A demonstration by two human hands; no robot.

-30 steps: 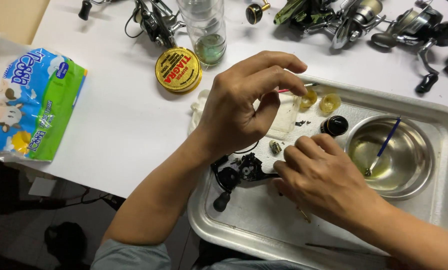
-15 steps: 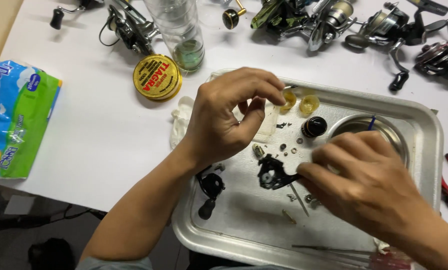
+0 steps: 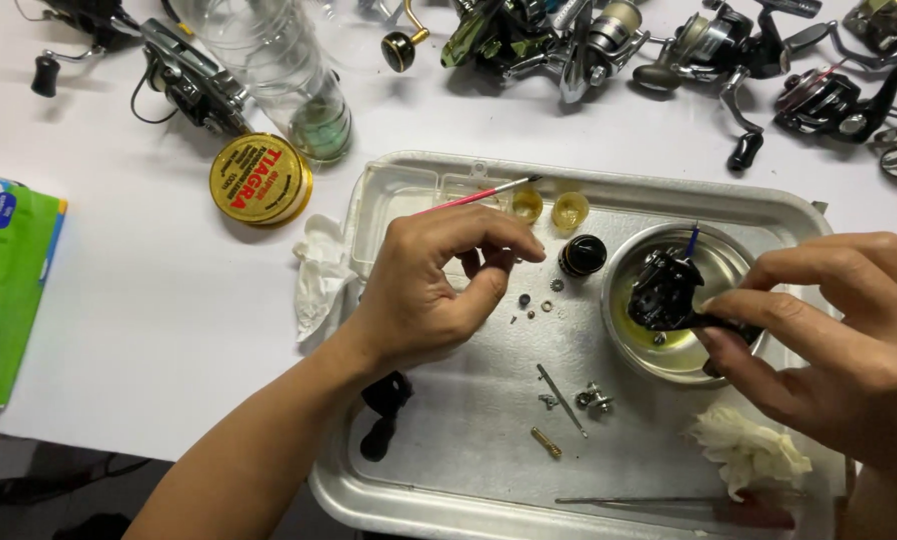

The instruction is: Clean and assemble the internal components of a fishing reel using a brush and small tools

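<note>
Two hands work: right hand (image 3: 839, 350) pinches the small, rigid, likely oil-slick black reel body (image 3: 666, 292) above the steel bowl (image 3: 729, 262); left hand (image 3: 439, 285) curls empty beside the bowl.

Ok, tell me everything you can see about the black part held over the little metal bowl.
The black reel part is a glossy, dark, irregularly shaped body, seemingly metal or hard plastic, with rounded housings and small openings. The right hand grips it by its right end between thumb and fingers, holding it tilted above the steel bowl, which holds a yellowish liquid. Whether it touches the bowl cannot be told. A blue-tipped stick rises just behind it. The left hand is apart from it.
</note>
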